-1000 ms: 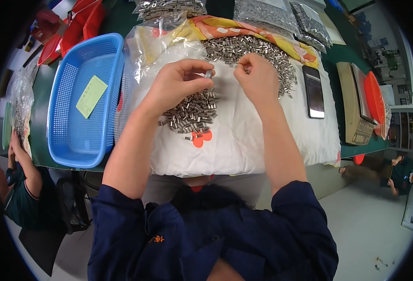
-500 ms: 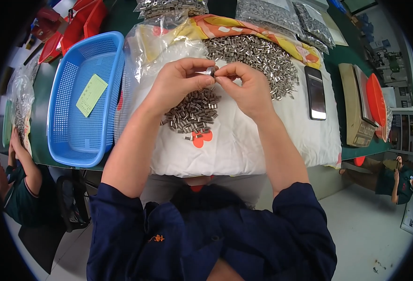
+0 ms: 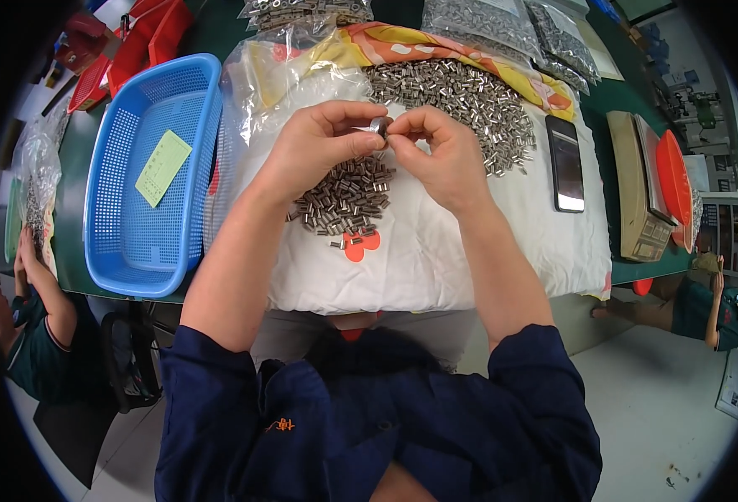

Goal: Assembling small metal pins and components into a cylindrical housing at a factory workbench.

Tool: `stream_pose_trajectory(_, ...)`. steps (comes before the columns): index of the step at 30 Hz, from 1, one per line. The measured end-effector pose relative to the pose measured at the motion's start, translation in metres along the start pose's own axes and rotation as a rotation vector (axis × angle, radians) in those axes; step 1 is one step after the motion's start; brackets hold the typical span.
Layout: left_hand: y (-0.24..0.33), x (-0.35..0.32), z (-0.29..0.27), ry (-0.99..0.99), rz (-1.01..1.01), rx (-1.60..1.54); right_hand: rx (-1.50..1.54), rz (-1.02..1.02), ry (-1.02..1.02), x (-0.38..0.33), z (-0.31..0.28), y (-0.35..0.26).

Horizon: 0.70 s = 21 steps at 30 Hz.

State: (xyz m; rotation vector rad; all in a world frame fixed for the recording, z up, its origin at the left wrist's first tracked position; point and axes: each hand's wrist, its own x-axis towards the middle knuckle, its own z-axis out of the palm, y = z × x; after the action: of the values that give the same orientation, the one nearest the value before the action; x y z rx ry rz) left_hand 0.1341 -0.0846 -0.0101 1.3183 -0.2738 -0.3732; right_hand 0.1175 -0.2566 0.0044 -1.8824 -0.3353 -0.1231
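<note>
My left hand (image 3: 319,149) pinches a small round shiny metal part (image 3: 378,126) between thumb and fingers, above the white cloth (image 3: 419,268). The fingertips of my right hand (image 3: 442,157) are closed together against the part's right side; whether they hold a second small piece is hidden. Just under my hands lies a heap of small, darker metal cylinders (image 3: 344,201). Beyond my right hand spreads a larger pile of shiny little metal cylinders (image 3: 461,96).
A blue mesh basket (image 3: 101,201) with a green paper slip (image 3: 163,169) stands at left. On the right are a phone (image 3: 564,163), a cardboard box (image 3: 636,188) and a red tray (image 3: 675,180). Bags of metal parts (image 3: 482,25) lie at the back. Other people (image 3: 47,335) are at both sides.
My hands stay together around the metal part, having shifted only slightly; the part shows a little more. The person at far right has moved their arms and head.
</note>
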Motion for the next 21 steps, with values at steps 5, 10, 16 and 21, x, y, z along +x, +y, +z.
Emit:
stream_pose_trajectory(5,-0.001,0.000,0.000,0.004,-0.009,0.044,-0.045,-0.036,0.016,-0.001,0.002,-0.001)
stream_pose_trajectory(10,-0.004,0.000,0.003,0.039,0.004,0.120,-0.360,-0.248,0.091,-0.003,0.006,-0.002)
stream_pose_trajectory(16,0.004,-0.004,0.001,0.055,-0.004,0.174,-0.294,-0.208,0.073,-0.004,0.006,-0.004)
stream_pose_trajectory(21,0.021,-0.009,-0.002,-0.085,-0.095,0.132,-0.007,-0.019,-0.085,-0.001,-0.005,0.002)
